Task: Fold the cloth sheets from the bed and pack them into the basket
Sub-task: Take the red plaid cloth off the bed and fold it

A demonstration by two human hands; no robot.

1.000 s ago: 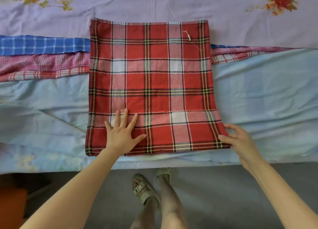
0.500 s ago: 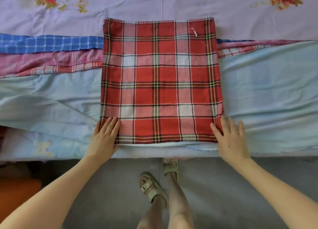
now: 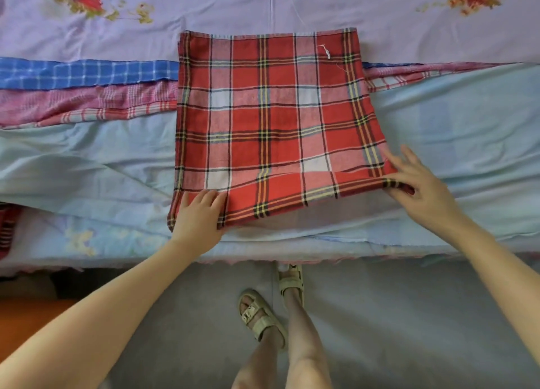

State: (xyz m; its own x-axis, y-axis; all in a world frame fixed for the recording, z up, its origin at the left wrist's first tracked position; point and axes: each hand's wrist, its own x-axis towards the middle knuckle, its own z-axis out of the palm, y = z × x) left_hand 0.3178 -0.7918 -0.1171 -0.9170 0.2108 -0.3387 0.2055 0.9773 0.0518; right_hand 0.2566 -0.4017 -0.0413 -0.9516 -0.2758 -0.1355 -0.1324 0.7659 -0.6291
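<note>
A folded red plaid cloth (image 3: 271,120) lies on the bed, on top of the other sheets. My left hand (image 3: 198,216) grips its near left corner, fingers curled at the edge. At the near right corner my right hand (image 3: 420,184) pinches the cloth, thumb beneath and fingers spread above. The near edge is raised off the bed, higher on the right, and the cloth sags between the hands. No basket is in view.
A light blue sheet (image 3: 453,131) lies under the plaid cloth, with pink plaid (image 3: 87,105) and blue checked (image 3: 81,73) cloths showing at the left. The lilac flowered bedsheet (image 3: 263,6) covers the far side. An orange object (image 3: 26,318) sits on the floor at lower left.
Both hands went from lying flat on the near corners to gripping them. The near edge of the plaid cloth has lifted, most at the right corner.
</note>
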